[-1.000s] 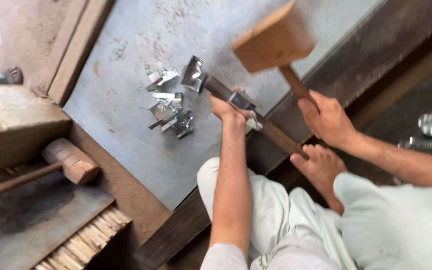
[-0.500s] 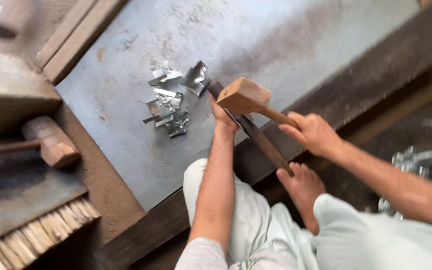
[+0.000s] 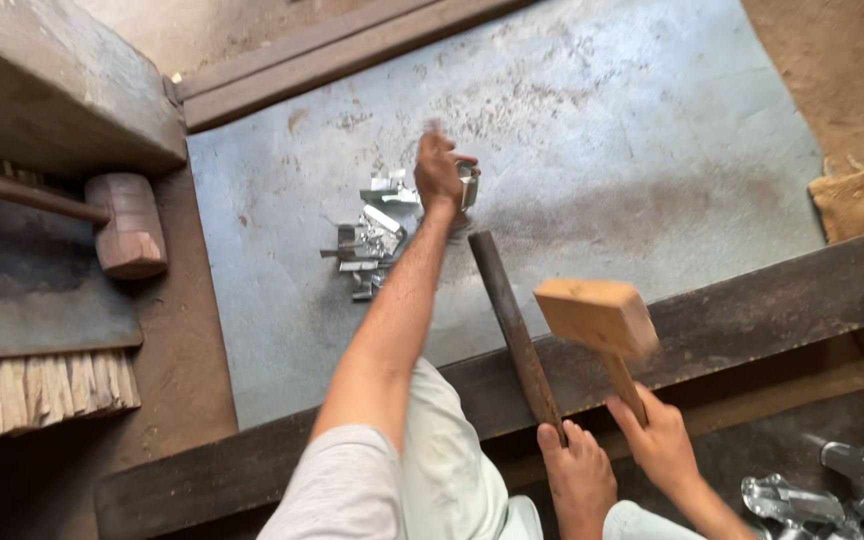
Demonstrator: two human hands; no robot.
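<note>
A worker's left hand (image 3: 440, 170) closes its fingers on a small shiny bent metal piece (image 3: 467, 183) above the grey steel sheet (image 3: 652, 150), beside a pile of shaped silvery metal clips (image 3: 367, 245), while the right hand (image 3: 667, 440) grips a pale wooden mallet (image 3: 597, 318) nearer the worker, more unworked pieces apparently waiting.

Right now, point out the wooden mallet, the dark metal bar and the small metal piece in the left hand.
wooden mallet (image 3: 595, 315), head view, on its block head.
dark metal bar (image 3: 512, 330), head view, mid-length.
small metal piece (image 3: 467, 183), head view, on its shiny edge beside the left hand (image 3: 439, 172).
</note>
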